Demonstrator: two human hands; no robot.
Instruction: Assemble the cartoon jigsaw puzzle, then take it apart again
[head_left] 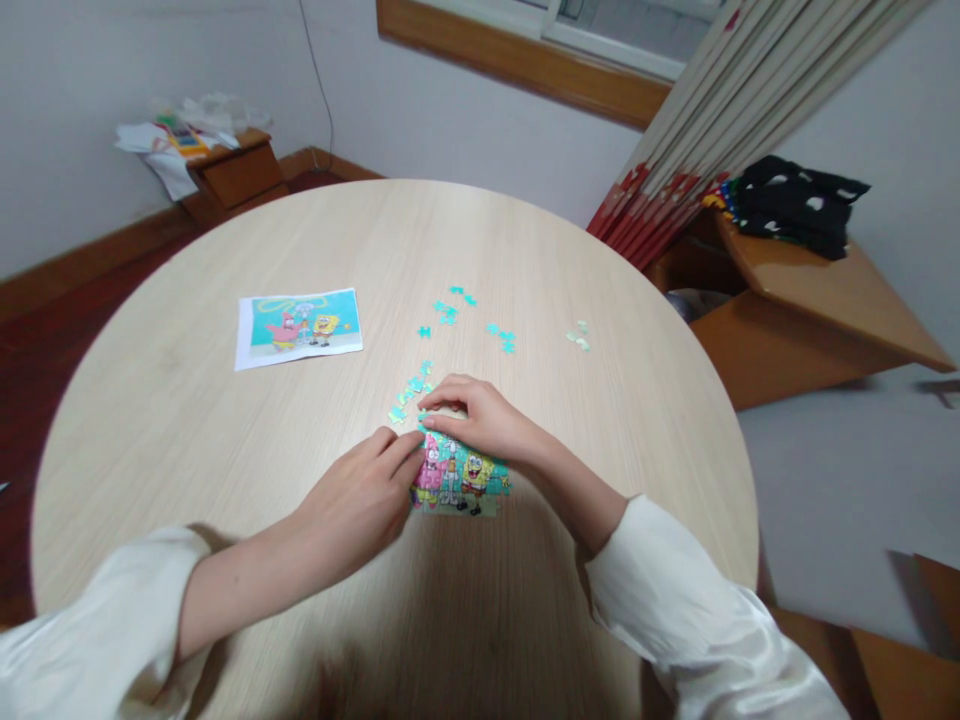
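A partly assembled cartoon jigsaw puzzle (459, 482) lies on the round wooden table (225, 440) in front of me. My left hand (358, 500) rests at its left edge, fingers together and pressing on the upper left corner. My right hand (480, 412) covers the puzzle's top edge, fingers curled and pressed down on the pieces there; whether they hold a piece is hidden. Loose turquoise pieces (411, 392) lie just beyond my hands, with more pieces (450, 312) scattered farther back.
A printed reference picture (298, 327) lies at the left of the table. A few pale pieces (578, 336) sit to the right. A wooden desk with dark cloth (799, 205) stands at right, a cluttered small cabinet (225, 165) at back left.
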